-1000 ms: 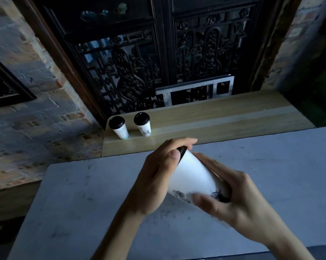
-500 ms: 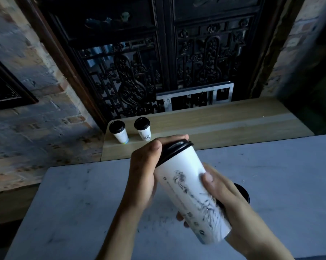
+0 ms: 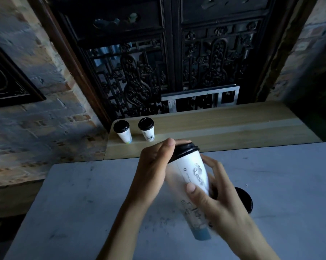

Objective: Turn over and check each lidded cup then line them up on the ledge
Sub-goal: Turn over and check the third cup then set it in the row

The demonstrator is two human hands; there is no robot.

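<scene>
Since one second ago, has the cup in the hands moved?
Yes. The held cup has swung upright from lying tilted: its black lid now rises nearer the wooden ledge, its base toward the grey table.

A grey table lies under the grip, with a black-lidded cup standing just right of it. Beyond the grip, a wooden ledge carries two cups side by side.

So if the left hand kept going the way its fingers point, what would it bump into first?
The left hand already presses the black lid of the tall cup, so it meets that lid first. Depth past it is unclear.
</scene>
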